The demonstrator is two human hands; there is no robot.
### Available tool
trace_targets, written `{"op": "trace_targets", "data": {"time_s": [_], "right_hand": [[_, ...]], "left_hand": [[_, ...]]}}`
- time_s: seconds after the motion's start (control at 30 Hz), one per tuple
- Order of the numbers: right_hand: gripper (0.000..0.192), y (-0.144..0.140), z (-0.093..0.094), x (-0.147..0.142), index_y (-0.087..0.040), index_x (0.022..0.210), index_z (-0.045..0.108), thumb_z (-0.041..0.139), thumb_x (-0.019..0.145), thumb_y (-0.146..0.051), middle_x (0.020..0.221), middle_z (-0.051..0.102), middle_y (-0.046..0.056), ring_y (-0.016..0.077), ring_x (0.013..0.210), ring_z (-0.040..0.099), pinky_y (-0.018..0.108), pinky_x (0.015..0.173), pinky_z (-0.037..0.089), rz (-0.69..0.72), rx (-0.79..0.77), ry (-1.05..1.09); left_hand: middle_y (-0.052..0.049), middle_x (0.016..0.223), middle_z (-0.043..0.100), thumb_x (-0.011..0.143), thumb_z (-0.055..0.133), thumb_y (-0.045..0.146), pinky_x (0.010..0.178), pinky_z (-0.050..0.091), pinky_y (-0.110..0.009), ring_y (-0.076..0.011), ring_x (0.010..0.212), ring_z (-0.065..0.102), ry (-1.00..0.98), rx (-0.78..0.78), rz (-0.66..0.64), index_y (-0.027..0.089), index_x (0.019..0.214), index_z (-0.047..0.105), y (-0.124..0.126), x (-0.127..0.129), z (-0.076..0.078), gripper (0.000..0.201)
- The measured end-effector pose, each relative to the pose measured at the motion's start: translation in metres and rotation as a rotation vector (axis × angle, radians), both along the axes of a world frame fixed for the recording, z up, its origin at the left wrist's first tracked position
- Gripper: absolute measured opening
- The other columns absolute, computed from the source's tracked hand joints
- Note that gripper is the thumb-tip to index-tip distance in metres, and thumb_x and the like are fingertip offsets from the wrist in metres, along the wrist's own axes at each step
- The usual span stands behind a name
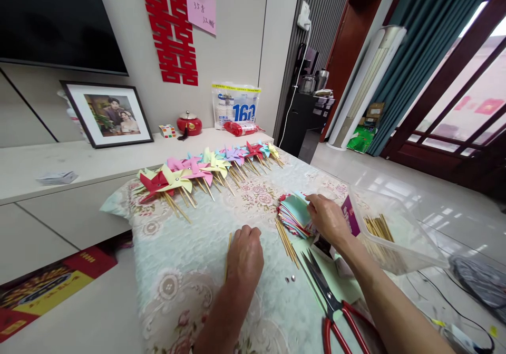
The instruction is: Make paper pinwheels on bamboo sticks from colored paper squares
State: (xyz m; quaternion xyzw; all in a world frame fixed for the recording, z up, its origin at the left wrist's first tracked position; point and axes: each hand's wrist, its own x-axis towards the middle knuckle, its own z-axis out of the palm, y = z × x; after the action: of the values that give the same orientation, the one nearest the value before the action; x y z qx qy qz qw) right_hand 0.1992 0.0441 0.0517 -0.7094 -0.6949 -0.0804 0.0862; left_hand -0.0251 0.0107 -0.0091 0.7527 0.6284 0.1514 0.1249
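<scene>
My left hand (245, 254) rests closed on the flowered tablecloth (205, 248). A thin wooden stick (228, 256) runs along its left side; the curled fingers hide what they hold, if anything. On the right, my right hand (328, 219) pinches the edge of a top sheet on a fanned stack of colored paper (294, 211). Several loose sticks (286, 243) lie just left of that stack. Below it are scissors with red handles (334, 304), blades open. Two small metal pieces (290, 278) sit between my hands.
Finished paper pinwheels (193, 169) on sticks line the table's far edge. A clear plastic box (411, 232) with more sticks stands right of my right forearm. Behind the table, a low cabinet (31, 159) carries a framed photo (114, 116), a red pot (190, 125) and a plastic bag (236, 106).
</scene>
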Motion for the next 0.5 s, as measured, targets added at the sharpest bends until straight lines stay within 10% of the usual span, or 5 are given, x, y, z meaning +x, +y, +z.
{"op": "trace_targets", "data": {"time_s": [0.23,0.5], "right_hand": [[0.018,-0.059,0.012,-0.017,-0.016,0.103,0.067,0.050,0.095,-0.017,0.088,0.068,0.009,0.0240,0.082,0.063,0.032,0.074,0.042,0.169,0.270,0.032],[0.029,-0.173,-0.028,-0.073,-0.016,0.112,0.060,0.038,0.097,-0.003,0.087,0.064,0.008,0.0218,0.078,0.058,0.035,0.073,0.042,0.564,0.285,0.160]], "left_hand": [[-0.011,0.098,0.070,0.086,0.045,-0.003,0.086,0.046,-0.035,-0.0251,0.097,0.062,-0.003,0.101,0.047,0.016,0.096,0.070,0.002,-0.009,-0.007,0.033],[-0.010,0.100,0.071,0.085,0.043,-0.003,0.086,0.052,-0.034,-0.0235,0.097,0.066,-0.073,0.115,0.063,0.016,0.105,0.070,-0.034,-0.032,0.000,0.039]]}}
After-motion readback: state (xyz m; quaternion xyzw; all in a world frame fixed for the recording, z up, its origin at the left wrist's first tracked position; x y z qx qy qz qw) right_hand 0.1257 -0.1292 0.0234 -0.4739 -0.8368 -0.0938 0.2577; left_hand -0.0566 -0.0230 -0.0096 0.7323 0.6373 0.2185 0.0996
